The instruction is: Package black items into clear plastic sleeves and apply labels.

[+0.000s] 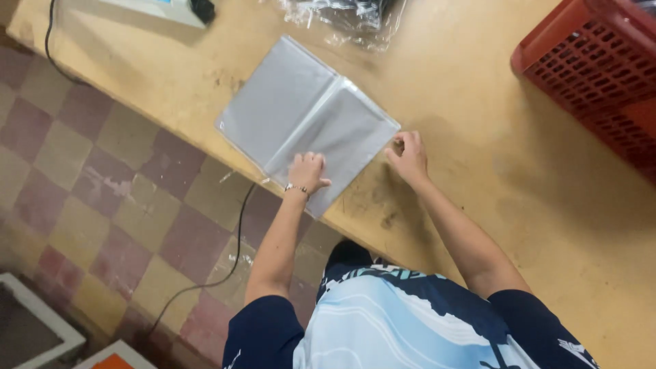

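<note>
A small workshop or packing room: a worn, stained wooden bench (492, 171), checkered floor tiles (89, 178), a red plastic crate (594, 75) and loose plastic bags (348, 20).

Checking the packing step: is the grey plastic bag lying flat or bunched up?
Flat: the grey plastic bag lies spread on the wooden table, left hand pressing it.

Navy-sleeved blue-white shirt (383, 321), thin wrist bracelet (296, 188)

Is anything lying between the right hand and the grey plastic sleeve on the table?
Nothing visible. The right hand sits at the corner of the grey plastic sleeve, with only bare table around it. The left hand presses flat on the sleeve.
</note>
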